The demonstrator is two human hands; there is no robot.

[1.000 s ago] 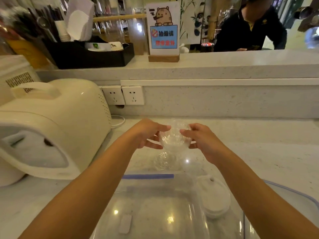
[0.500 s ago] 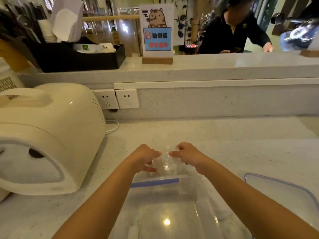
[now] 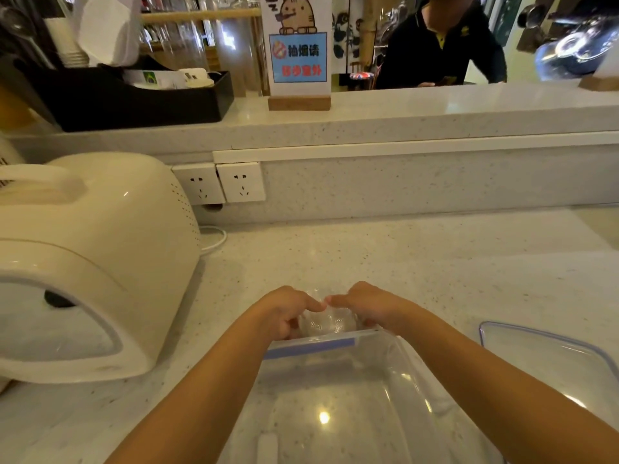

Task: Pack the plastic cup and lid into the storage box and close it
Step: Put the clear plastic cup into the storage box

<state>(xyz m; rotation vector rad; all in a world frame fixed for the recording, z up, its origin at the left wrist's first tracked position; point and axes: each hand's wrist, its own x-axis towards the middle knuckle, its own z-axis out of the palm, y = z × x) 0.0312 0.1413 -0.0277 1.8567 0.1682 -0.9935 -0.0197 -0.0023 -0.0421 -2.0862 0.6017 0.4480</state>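
Observation:
Both hands hold a clear plastic cup (image 3: 326,321) with a domed clear lid, just beyond the far rim of the clear storage box (image 3: 410,373). My left hand (image 3: 284,311) grips its left side and my right hand (image 3: 368,304) grips its right side, fingertips nearly meeting over the top. The box is uncovered, has a blue strip on its far rim and nothing large shows inside. The box's clear lid (image 3: 549,360) with a blue edge lies flat on the counter to the right.
A large cream appliance (image 3: 90,262) stands at the left with a white cable behind it. Two wall sockets (image 3: 221,182) sit on the low back wall. On the raised ledge are a black organiser (image 3: 134,98) and a sign (image 3: 298,51); a person sits behind.
Both hands have come down and toward me with the cup, from above the counter to the box's far rim. The view tilted up, so the white disc once seen in the box has left view.

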